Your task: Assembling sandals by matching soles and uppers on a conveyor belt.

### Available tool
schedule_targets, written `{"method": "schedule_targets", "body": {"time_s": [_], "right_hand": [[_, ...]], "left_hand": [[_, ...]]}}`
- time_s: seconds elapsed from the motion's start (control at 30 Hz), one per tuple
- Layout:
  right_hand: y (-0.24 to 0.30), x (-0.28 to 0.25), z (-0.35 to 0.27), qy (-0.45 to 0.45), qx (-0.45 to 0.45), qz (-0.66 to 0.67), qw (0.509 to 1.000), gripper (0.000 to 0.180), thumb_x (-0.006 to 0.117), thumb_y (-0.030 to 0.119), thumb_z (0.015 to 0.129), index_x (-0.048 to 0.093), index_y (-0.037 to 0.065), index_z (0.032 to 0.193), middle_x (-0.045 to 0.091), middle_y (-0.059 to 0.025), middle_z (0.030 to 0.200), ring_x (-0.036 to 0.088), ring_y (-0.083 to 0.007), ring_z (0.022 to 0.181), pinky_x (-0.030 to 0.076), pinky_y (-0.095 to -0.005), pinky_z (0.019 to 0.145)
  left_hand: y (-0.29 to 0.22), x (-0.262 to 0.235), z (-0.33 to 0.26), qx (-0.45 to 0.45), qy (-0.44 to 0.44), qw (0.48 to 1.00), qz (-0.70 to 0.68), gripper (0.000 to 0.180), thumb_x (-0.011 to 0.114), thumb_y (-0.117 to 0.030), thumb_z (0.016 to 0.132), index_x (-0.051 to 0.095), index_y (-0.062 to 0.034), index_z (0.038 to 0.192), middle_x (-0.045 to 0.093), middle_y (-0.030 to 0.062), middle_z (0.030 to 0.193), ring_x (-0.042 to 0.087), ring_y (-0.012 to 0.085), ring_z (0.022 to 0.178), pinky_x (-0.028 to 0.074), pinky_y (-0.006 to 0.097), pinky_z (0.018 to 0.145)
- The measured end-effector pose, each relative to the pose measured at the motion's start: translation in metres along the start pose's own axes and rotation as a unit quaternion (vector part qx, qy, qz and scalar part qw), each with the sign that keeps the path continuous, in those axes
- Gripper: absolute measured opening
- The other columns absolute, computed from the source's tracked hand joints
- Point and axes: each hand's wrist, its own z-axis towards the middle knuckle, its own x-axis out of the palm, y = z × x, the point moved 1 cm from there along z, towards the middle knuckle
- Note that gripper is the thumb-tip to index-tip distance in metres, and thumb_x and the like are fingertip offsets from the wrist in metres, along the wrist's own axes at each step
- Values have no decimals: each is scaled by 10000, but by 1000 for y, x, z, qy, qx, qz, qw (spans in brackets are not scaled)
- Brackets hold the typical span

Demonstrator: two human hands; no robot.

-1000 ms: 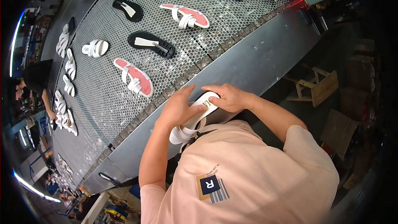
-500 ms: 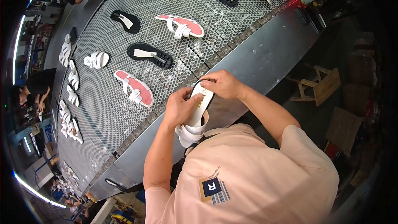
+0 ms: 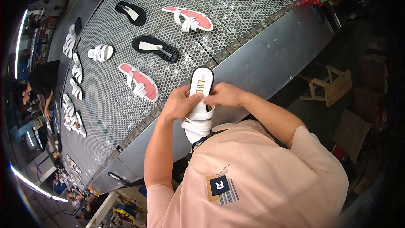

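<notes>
Both hands hold one white sandal (image 3: 199, 103) at the near edge of the mesh table (image 3: 126, 114), over the grey metal rim. The left hand (image 3: 180, 105) is closed on the sandal's left side, thumb laid across the insole; the right hand (image 3: 225, 95) pinches the right side by the straps. The sandal's heel end points away from the person and reaches onto the mesh, while the toe end hangs toward the chest.

To do this well, I would keep the thumbs flat on the insole and the grip even on both sides, so the sole stays level and the straps are not twisted while being pressed or checked.

Just left of it on the mesh lies a red-soled sandal (image 3: 138, 82), a black sole (image 3: 155, 48) beyond that, and more white pairs (image 3: 71, 85) along the far left edge.

The fingers under the sandal are hidden, and the toe end is partly covered by the pink shirt (image 3: 261, 177). Whether the straps are already fixed to the sole is hard to tell; they seem seated.
</notes>
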Motion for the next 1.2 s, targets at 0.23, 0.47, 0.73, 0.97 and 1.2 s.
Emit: {"method": "schedule_targets", "body": {"time_s": [0.23, 0.47, 0.73, 0.97, 1.2], "right_hand": [[-7, 19, -1, 40, 11, 101, 994, 266, 671, 108, 830, 656, -60, 1036, 680, -104, 953, 640, -162, 841, 517, -315, 748], [-11, 8, -1, 38, 3, 45, 998, 254, 660, 93, 846, 659, -62, 1048, 688, -103, 957, 644, -151, 843, 522, -302, 775], [-7, -20, -7, 11, -22, 141, 990, 298, 644, 77, 864, 625, -19, 1145, 672, -93, 1066, 646, -152, 933, 528, -296, 798], [0, -29, -7, 19, -42, 127, 991, 313, 638, 53, 861, 606, -13, 1165, 658, -84, 1091, 625, -153, 970, 520, -301, 824], [13, -33, -19, 5, -96, 137, 986, 356, 616, 11, 853, 561, -5, 1205, 635, -69, 1113, 607, -155, 994, 500, -306, 874]], "left_hand": [[-15, 3, -3, 6, -33, 999, 21, 259, 648, -178, 870, 646, 47, 997, 665, 72, 794, 594, 95, 655, 495, 268, 564], [-29, -1, -1, -51, -13, 999, 11, 328, 626, -231, 887, 630, 40, 1071, 671, 100, 906, 623, 117, 747, 503, 263, 623], [52, 27, -33, 109, -16, 928, -355, 599, 670, -49, 819, 418, -1, 1361, 598, 100, 1204, 589, 201, 1085, 472, 328, 914], [32, 59, -18, 28, -81, 921, -381, 618, 703, 51, 755, 450, 17, 1318, 617, 77, 1159, 609, 152, 1010, 502, 298, 867], [13, 69, -15, 69, -127, 930, -338, 496, 678, 52, 785, 513, 13, 1252, 647, 62, 1091, 620, 123, 953, 508, 275, 840]]}}
